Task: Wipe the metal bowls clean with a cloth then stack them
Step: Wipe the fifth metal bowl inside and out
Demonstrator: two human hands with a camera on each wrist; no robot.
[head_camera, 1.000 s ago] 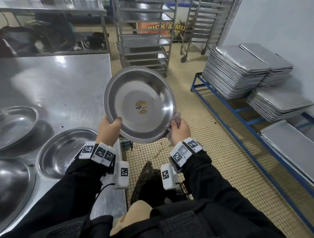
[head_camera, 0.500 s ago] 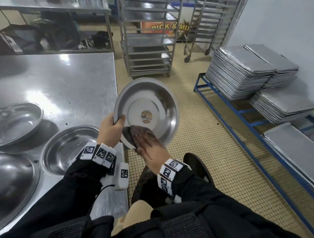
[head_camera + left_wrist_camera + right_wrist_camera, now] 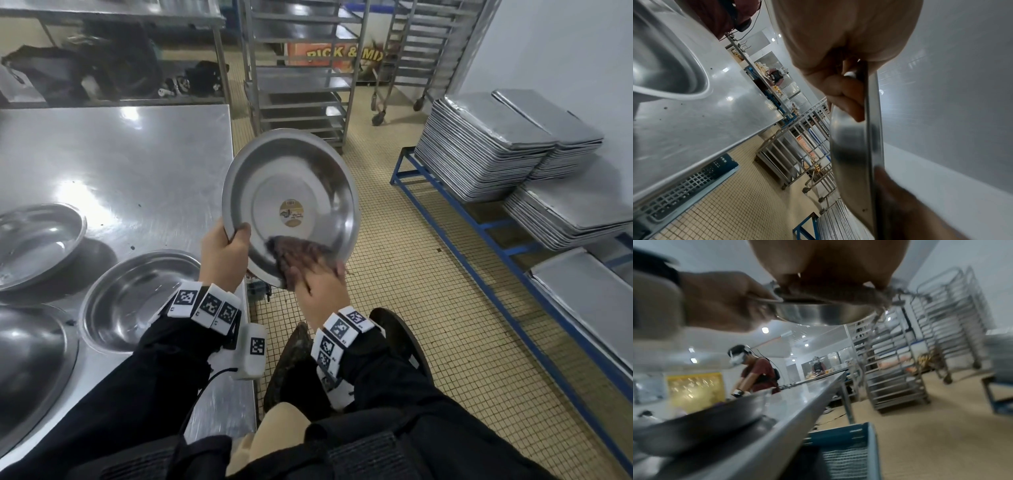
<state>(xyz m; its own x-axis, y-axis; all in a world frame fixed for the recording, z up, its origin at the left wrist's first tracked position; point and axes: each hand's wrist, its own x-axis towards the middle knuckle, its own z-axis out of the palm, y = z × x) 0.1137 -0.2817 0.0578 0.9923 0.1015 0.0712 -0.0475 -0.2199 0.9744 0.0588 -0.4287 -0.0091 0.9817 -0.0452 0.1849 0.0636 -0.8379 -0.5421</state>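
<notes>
A shallow metal bowl [image 3: 291, 178] with a round sticker [image 3: 292, 213] in its middle is held tilted over the floor, just off the table's corner. My left hand [image 3: 233, 241] grips its lower left rim, thumb inside; the left wrist view shows the fingers [image 3: 846, 100] curled behind the rim [image 3: 873, 146]. My right hand [image 3: 310, 270] lies flat on a dark brownish cloth [image 3: 286, 246] and presses it against the bowl's lower inside. From the right wrist view the bowl [image 3: 824, 314] shows from below with the cloth [image 3: 877, 295] hanging over its edge.
Three more metal bowls [image 3: 137, 301] [image 3: 37, 243] [image 3: 27, 370] lie on the steel table [image 3: 120, 164] at my left. Stacks of metal trays [image 3: 486, 150] sit on a blue frame [image 3: 479, 226] at the right. Wheeled racks [image 3: 301, 78] stand ahead. A blue crate [image 3: 849, 451] sits under the table.
My right hand came from behind the bowl's right rim to its inside with the cloth, then slid right along the lower inside. The bowl tipped a little to the right.
</notes>
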